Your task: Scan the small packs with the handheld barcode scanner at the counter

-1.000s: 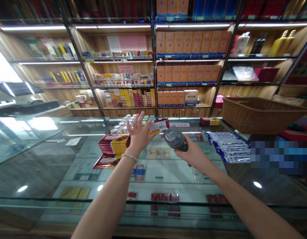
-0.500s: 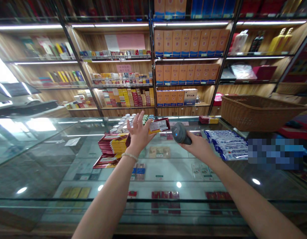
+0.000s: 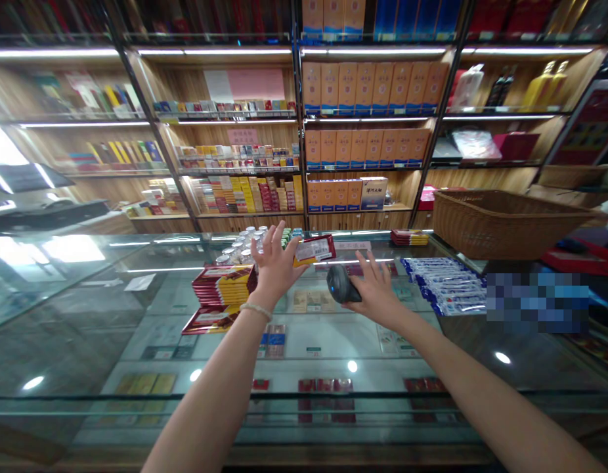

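My left hand is raised over the glass counter, its fingers spread upward, with a red and yellow wrapped bar held at the thumb side. A white label with a barcode on the wrapper faces me. To the right, a dark grey handheld barcode scanner shows a small blue light. Its handle sits against the thumb and palm of my right hand, while the other fingers stretch upward off it. Left of my left hand stands a stack of similar red and yellow bars.
Blue and white packets lie on the glass counter at right, near a wicker basket. A small stack of red and yellow packs and several white-topped containers stand farther back. Stocked shelves line the wall.
My right hand and the scanner have moved down and left. Its fingers have spread from around the handle. My left hand still holds the bar in nearly the same place.
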Tool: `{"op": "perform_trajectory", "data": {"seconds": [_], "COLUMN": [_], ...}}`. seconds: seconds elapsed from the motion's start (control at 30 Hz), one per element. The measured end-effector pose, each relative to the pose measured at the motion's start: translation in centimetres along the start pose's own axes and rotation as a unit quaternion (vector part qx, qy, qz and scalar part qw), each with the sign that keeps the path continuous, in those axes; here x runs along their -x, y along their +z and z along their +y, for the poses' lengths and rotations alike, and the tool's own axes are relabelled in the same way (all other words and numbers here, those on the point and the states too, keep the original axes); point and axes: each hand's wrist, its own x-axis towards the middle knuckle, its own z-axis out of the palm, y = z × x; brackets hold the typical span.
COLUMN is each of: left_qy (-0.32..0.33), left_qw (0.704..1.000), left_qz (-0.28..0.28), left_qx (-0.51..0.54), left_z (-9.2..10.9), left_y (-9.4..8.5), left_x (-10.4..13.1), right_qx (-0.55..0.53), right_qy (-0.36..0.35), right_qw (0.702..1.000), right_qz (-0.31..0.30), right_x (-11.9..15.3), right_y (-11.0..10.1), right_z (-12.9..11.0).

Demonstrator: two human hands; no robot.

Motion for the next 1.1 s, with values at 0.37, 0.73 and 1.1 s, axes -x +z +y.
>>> {"op": "perform_trajectory", "data": {"seconds": [0.37,0.73,1.1], "left_qy": [0.02,0.071,0.124], "left_qw": [1.0,0.997,0.992], "left_qz": [0.011,0.008,0.004], "left_qx": [0.012,0.041,0.037], "left_z": [0.1,0.8,2.0], "left_y": [-0.4,-1.2,-1.6], "left_x": [-0.1,-0.4,-0.5], "right_qx": [-0.011,-0.037,-0.098], "right_qy": [-0.033,0.008,-0.022], "right_qw": [0.998,0.998,0.99], "right_qz": [-0.061,0.046,0.099], "right_x": [0.2,-5.4,-3.8], "right_y": [-0.6,-5.0,-3.8], "right_z": [0.1,3.1,3.8]}}
